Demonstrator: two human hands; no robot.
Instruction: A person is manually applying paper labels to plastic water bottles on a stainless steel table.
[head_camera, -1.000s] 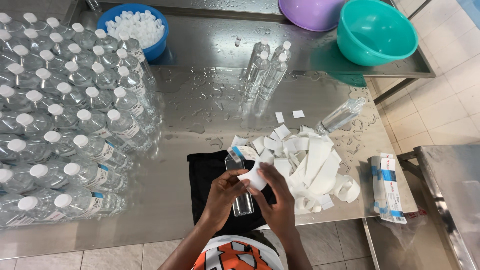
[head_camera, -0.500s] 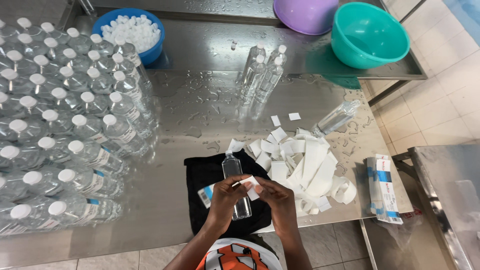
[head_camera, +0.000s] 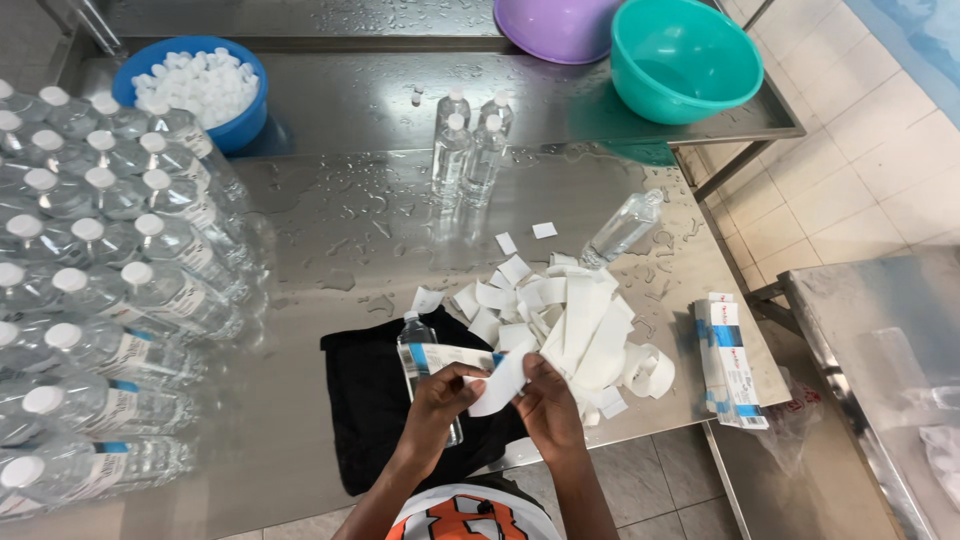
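Left hand (head_camera: 435, 400) steadies slick, rigid bottle (head_camera: 425, 365); right hand (head_camera: 545, 400) apparently pinches limp label strip (head_camera: 495, 385) by its edge.

Steel table (head_camera: 360, 110) is shiny grey with water spots. Clear bottle (head_camera: 428, 372) has a white cap and a white label with a blue edge, lying on a black cloth (head_camera: 370, 420). Pile of white paper strips (head_camera: 565, 320). Bowls: blue (head_camera: 245, 115) (full of white caps), teal (head_camera: 690, 60), purple (head_camera: 560, 28).

purple bowl (head_camera: 560, 25) cut by top edge, leftmost bottles (head_camera: 20, 300) cropped
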